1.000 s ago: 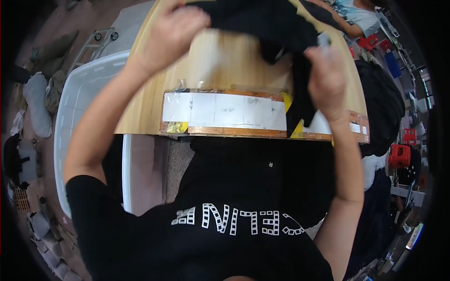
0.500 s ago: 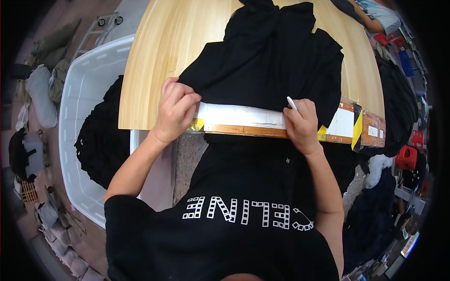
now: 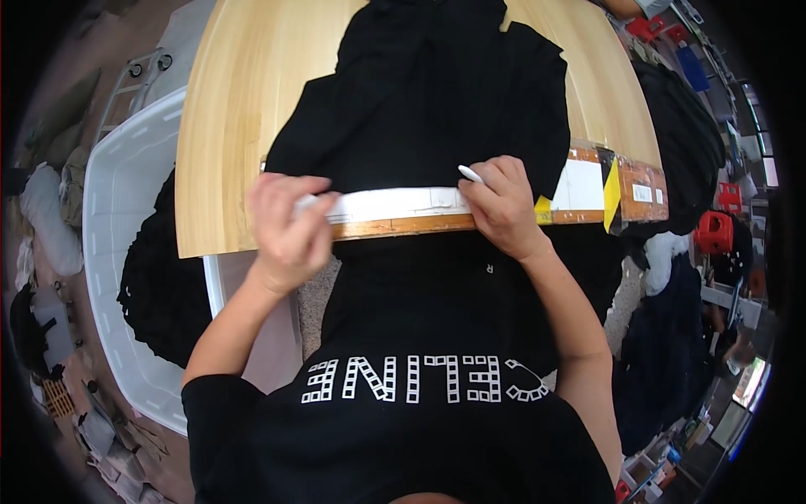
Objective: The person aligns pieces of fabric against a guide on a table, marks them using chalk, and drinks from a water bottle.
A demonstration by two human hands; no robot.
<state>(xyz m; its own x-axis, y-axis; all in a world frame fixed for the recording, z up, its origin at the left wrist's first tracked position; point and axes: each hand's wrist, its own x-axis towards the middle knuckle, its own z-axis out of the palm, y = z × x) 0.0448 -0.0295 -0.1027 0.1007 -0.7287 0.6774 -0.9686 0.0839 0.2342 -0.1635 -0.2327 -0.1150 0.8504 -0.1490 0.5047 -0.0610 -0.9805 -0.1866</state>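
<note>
A black garment point(image 3: 420, 109) lies spread on the wooden table, its near edge along a white strip point(image 3: 395, 202) at the table's front. My right hand point(image 3: 505, 206) is closed around a slim white pen point(image 3: 470, 174), its tip pointing up and left; the fingers rest at the garment's near edge, by the strip. At the garment's near left corner is my left hand point(image 3: 290, 225), its fingers curled and smeared by motion. Whether it still grips the cloth cannot be made out.
Left of the wooden table point(image 3: 227, 126) stands a white plastic tub point(image 3: 126, 168) holding black cloth point(image 3: 168, 294). Yellow-black tape point(image 3: 611, 197) and paper labels mark the table's front right edge. Dark cloth point(image 3: 680, 143) hangs at right, near a red stool point(image 3: 714, 233). Another person's arm point(image 3: 620, 7) shows top right.
The view has shifted, so the table and garment sit further left. My left hand has moved at the garment's left corner and is now blurred. My right hand still holds the pen.
</note>
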